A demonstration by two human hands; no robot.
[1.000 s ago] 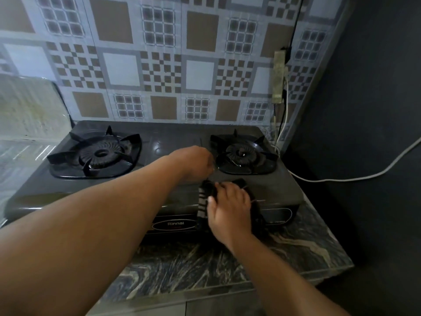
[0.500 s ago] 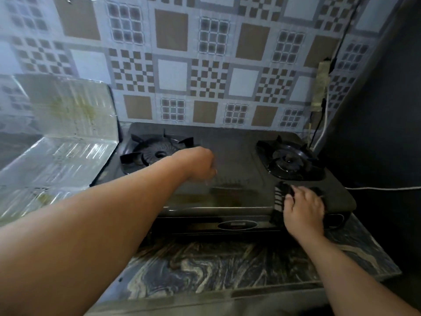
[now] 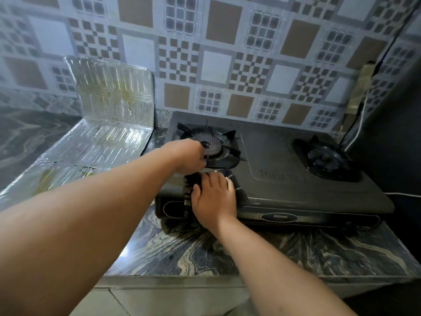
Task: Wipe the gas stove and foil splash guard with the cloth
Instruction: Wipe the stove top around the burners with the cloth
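Observation:
The black two-burner gas stove (image 3: 284, 179) sits on a marbled counter. My right hand (image 3: 214, 199) lies flat on a dark striped cloth (image 3: 188, 188), pressing it onto the stove's front left edge, just in front of the left burner (image 3: 218, 145). My left hand (image 3: 190, 157) is curled at the near side of that burner, its fingers round a prong of the black pan support. The foil splash guard (image 3: 114, 103) stands bent on the counter left of the stove, one panel upright and the rest lying flat, with yellowish stains.
The right burner (image 3: 325, 158) is uncovered. A white cable (image 3: 362, 115) runs down the corner beside a dark wall on the right. The marbled counter (image 3: 205, 252) extends in front of the stove, and patterned tiles (image 3: 216, 65) back it.
My right hand slid the cloth from the stove's front right to its front left. My left hand moved from the stove's middle to the left burner's pan support.

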